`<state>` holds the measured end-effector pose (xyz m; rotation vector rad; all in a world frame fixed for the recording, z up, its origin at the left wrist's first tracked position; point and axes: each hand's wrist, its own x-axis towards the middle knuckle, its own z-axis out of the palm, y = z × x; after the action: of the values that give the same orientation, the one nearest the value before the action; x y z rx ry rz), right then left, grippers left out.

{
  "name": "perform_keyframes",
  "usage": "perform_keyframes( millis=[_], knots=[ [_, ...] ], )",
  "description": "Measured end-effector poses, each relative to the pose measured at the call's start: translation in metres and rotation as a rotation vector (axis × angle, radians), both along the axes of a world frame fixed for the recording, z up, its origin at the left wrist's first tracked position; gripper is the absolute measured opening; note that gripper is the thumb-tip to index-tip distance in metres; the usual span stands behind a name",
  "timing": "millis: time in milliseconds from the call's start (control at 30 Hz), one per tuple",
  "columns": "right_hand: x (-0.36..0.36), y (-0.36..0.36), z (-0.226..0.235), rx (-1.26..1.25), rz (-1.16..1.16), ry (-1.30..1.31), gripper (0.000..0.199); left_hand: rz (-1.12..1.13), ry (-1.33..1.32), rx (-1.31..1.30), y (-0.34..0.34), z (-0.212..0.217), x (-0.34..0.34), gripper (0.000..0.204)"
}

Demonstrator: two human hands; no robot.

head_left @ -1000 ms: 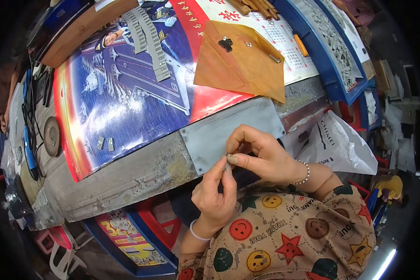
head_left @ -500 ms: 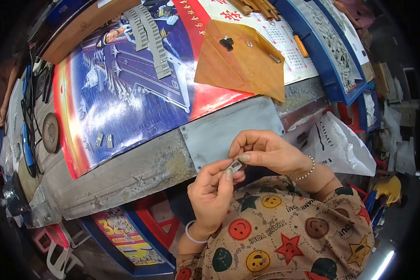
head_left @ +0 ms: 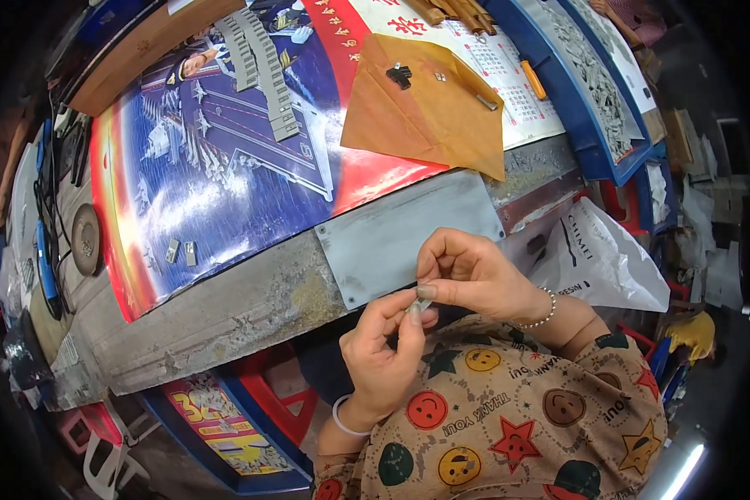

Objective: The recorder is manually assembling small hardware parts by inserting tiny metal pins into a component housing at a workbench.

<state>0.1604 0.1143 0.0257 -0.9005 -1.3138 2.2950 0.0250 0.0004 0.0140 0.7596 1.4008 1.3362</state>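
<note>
Just past the near edge of the bench, over my lap, my left hand (head_left: 383,354) pinches a small grey metal piece (head_left: 426,303) between thumb and fingers. My right hand (head_left: 479,279) meets it from the other side, thumb and forefinger closed together at the piece's upper end. Whatever those right fingertips hold is hidden. Beyond both hands lies a flat grey plate (head_left: 400,229) at the bench edge. Farther off, a sheet of orange-brown paper (head_left: 425,125) carries a small cluster of black parts (head_left: 400,77), tiny silver bits (head_left: 440,76) and a short grey bar (head_left: 487,102).
Rows of grey metal pieces (head_left: 267,75) lie on a glossy poster (head_left: 242,217), with two loose pieces (head_left: 191,253) near its left corner. A round dish (head_left: 86,240) stands at left. At right are a blue tray (head_left: 621,173), an orange handle (head_left: 532,80) and a white plastic bag (head_left: 617,262).
The small metal piece has tilted, so less of its face shows. My right thumb has moved onto its upper end. The view has shifted slightly.
</note>
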Motion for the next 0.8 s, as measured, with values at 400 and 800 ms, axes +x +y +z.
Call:
perform_keyframes(
  millis=[400,800],
  knots=[
    [0.002,-0.005,-0.004,0.127,0.026,-0.039,0.016,0.017,-0.136,-0.016,0.002,0.002,-0.004,0.018],
    [0.013,0.008,0.004,0.598,0.178,-0.129,0.021,-0.023,-0.283,-0.074,0.006,0.007,-0.011,0.017]
  ],
)
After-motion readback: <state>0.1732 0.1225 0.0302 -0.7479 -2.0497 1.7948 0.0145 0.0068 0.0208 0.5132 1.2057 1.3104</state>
